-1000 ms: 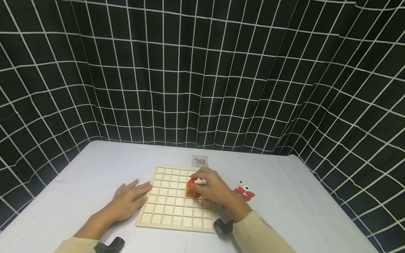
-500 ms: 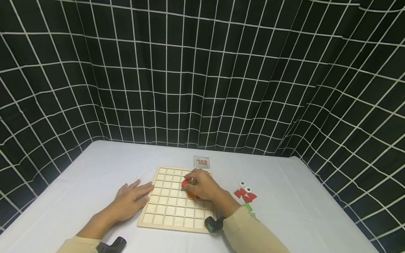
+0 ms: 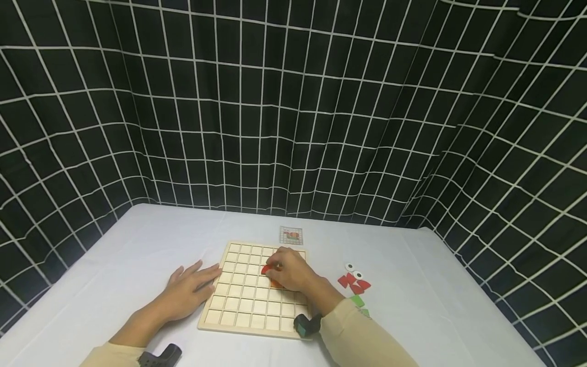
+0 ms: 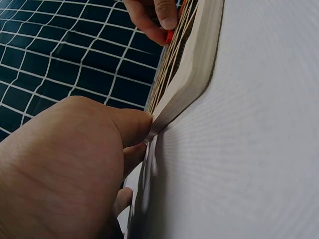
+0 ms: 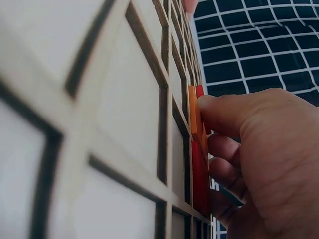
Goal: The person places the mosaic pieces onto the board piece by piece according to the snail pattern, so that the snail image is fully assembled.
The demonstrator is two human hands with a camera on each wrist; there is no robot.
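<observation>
A pale wooden grid board (image 3: pixel 245 306) lies on the white table. My right hand (image 3: pixel 295 275) is over its upper right part and pinches a small red tile with a curved edge (image 3: pixel 264 269) between thumb and fingers, low over the squares. Just under that hand an orange tile (image 3: pixel 276 284) shows in the grid. In the right wrist view another red tile (image 5: pixel 200 174) sits beside the orange one, and the rest is covered by the fingers. My left hand (image 3: pixel 188 291) rests on the table at the board's left side, fingers extended, fingertips touching its edge (image 4: pixel 199 59).
Behind the board lies a small picture card (image 3: pixel 291 235) with a grid. To the right are several red tiles (image 3: pixel 357 286), two white discs with dark centres (image 3: pixel 350 267), and green tiles (image 3: pixel 357 300) partly behind my right sleeve. A black gridded curtain (image 3: pixel 257 102) surrounds the table.
My right hand has moved left across the board with the red tile and then down slightly. Green tiles have come into sight beside the sleeve. The left hand stays in place.
</observation>
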